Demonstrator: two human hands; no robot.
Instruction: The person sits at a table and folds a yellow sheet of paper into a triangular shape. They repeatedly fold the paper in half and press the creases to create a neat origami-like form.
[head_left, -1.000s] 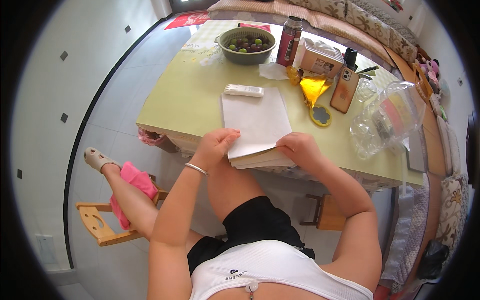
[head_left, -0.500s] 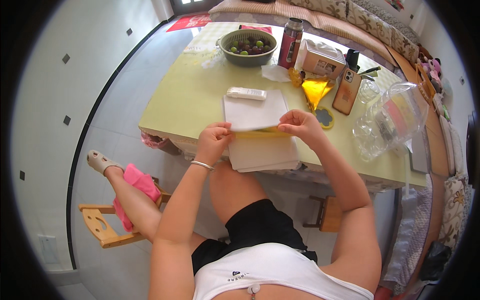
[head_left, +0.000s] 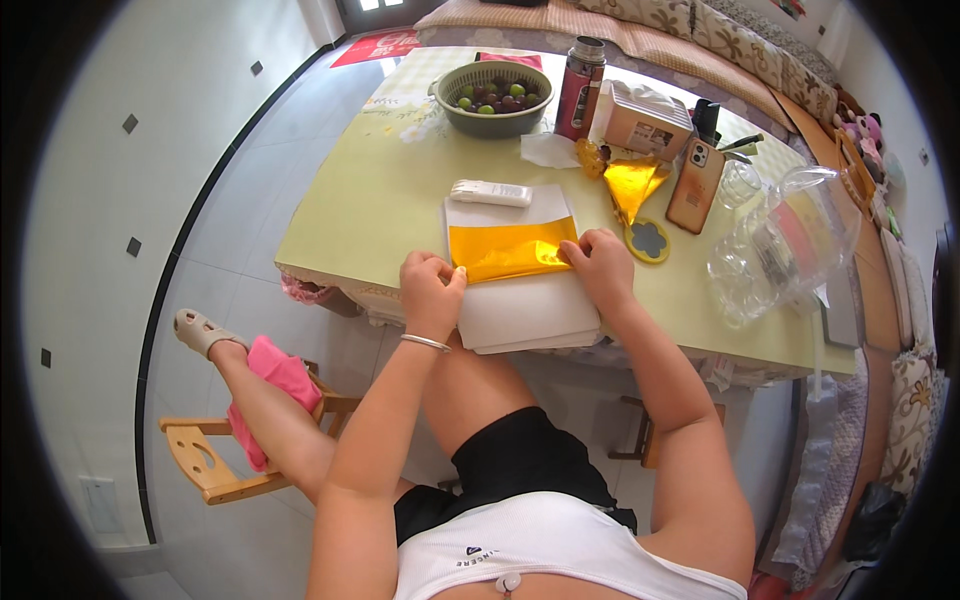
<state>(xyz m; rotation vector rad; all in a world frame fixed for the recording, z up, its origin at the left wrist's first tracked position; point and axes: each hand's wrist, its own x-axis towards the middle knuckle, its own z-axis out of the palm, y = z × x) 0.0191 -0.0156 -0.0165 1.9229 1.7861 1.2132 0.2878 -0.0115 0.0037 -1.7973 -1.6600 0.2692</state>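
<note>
A sheet of shiny gold foil paper [head_left: 505, 252], a wide strip in shape, lies over a stack of white paper [head_left: 530, 318] at the table's front edge. My left hand [head_left: 432, 296], with a silver bangle on the wrist, pinches its left end. At the other end my right hand [head_left: 603, 268] has thumb and fingers closed on the foil's edge. Behind the strip, a slim white object [head_left: 490, 193] of unclear kind rests on the paper. A gold foil cone [head_left: 632, 184] and a yellow flower-shaped mirror [head_left: 648, 241] sit right of the stack.
Farther back stand a basin of grapes [head_left: 495, 118], a red thermos [head_left: 580, 90] and a tissue box [head_left: 645, 120]. A phone [head_left: 694, 185] leans near a clear plastic container [head_left: 785, 240] on the right. Below the table at left is a wooden chair [head_left: 205, 455] with pink cloth.
The sheet between my hands showed its white side with gold beneath; now its gold side faces up. Both hands have come slightly nearer to me.
</note>
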